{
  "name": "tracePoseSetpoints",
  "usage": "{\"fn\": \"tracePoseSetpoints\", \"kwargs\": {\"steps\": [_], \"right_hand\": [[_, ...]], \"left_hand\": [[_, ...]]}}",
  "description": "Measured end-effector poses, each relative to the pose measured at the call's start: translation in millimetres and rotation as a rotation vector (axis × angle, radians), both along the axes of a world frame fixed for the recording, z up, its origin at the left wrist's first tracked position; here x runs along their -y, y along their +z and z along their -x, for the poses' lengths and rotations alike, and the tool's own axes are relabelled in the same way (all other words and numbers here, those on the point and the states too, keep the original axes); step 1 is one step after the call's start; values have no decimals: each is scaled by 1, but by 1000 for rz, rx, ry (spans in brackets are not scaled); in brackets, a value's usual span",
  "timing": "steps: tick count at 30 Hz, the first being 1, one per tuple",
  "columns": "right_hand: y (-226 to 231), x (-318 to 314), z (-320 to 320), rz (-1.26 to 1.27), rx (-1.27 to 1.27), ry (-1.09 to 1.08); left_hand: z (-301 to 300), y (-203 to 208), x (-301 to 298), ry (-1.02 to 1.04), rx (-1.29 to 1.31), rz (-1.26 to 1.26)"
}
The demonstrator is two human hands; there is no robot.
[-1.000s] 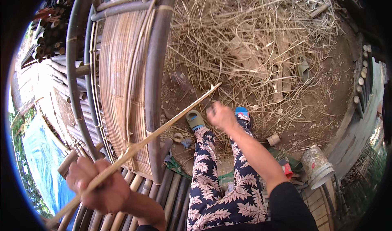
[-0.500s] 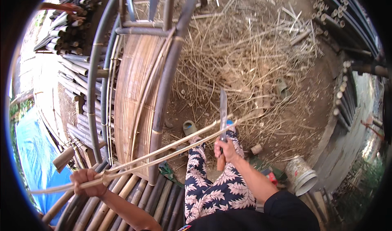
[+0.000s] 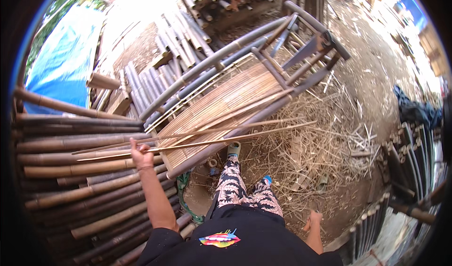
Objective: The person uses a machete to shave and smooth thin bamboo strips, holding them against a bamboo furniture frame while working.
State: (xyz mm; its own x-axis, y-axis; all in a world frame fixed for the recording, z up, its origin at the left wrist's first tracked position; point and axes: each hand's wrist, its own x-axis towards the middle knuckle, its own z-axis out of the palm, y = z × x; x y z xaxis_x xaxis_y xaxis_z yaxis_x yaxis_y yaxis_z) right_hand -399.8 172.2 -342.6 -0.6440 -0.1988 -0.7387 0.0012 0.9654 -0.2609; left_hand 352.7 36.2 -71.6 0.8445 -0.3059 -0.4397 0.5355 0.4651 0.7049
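Observation:
My left hand (image 3: 142, 155) is closed round two long, thin bamboo strips (image 3: 245, 137). They run from left of the hand, across a bamboo bench (image 3: 226, 99), and out over the ground past its near rail. The bench has a split-slat seat framed by dark poles, and more loose strips lie along it. My right hand (image 3: 312, 218) is low on the right, away from the strips, with its fingers curled. What it grips, if anything, does not show; no knife blade is visible around it.
Stacked bamboo poles (image 3: 89, 169) fill the left side, with a blue tarp (image 3: 66, 54) beyond. Shavings (image 3: 325, 148) cover the ground in front of my feet. More cut poles stand upright at the right (image 3: 372, 223), and a saw blade (image 3: 303, 52) is at the bench's far end.
My view has turned left. The left hand still holds the strips, which now lie over the bench. The right hand, earlier holding a knife upright beside the strips, has moved away to the lower right.

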Motion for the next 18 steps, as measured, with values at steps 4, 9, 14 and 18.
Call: {"fn": "tracePoseSetpoints", "kwargs": {"steps": [4, 9, 14, 18], "right_hand": [[49, 22, 10, -63, -12, 196], [94, 52, -40, -71, 39, 369], [148, 77, -151, -79, 80, 335], [185, 99, -223, -177, 83, 362]], "left_hand": [[-38, -99, 11, 216, -146, -80], [-95, -214, 40, 237, -146, -237], [-112, -255, 95, 446, -402, -498], [-130, -255, 105, 460, -486, -611]]}}
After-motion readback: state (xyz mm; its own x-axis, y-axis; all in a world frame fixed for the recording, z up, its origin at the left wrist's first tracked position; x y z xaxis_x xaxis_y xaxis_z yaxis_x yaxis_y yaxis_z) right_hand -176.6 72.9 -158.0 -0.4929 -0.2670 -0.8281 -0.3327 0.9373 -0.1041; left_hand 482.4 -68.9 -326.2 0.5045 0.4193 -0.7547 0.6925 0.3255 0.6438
